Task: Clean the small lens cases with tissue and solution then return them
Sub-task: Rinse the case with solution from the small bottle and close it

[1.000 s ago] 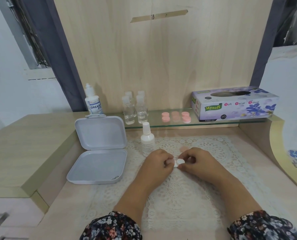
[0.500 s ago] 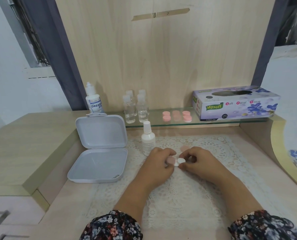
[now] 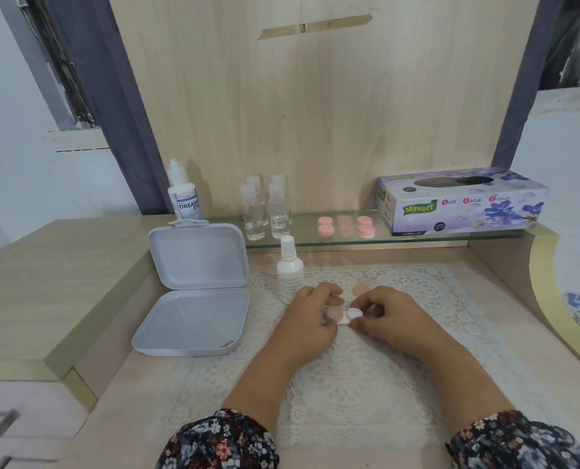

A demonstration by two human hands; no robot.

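A small white lens case [image 3: 352, 315] lies on the lace mat [image 3: 366, 377] between my two hands. My left hand [image 3: 310, 319] holds its left end, where a pale pink cap [image 3: 335, 313] sits under my fingertips. My right hand [image 3: 388, 314] pinches the case's right end with thumb and fingers. A loose pale pink cap [image 3: 361, 288] rests on the mat just behind my hands. Three more pink lens cases [image 3: 346, 226] stand on the glass shelf [image 3: 315, 240]. A white spray bottle [image 3: 289, 269] stands beside my left hand. The tissue box [image 3: 461, 203] sits on the shelf's right end.
An open grey plastic box [image 3: 194, 296] lies left of the mat. A lens solution bottle [image 3: 184, 192] and several small clear bottles [image 3: 266, 211] stand at the back. The wooden desk's raised ledge [image 3: 45, 282] runs along the left.
My left fingers have shifted on the case, uncovering the pale pink cap on its left end. The right hand has barely moved.
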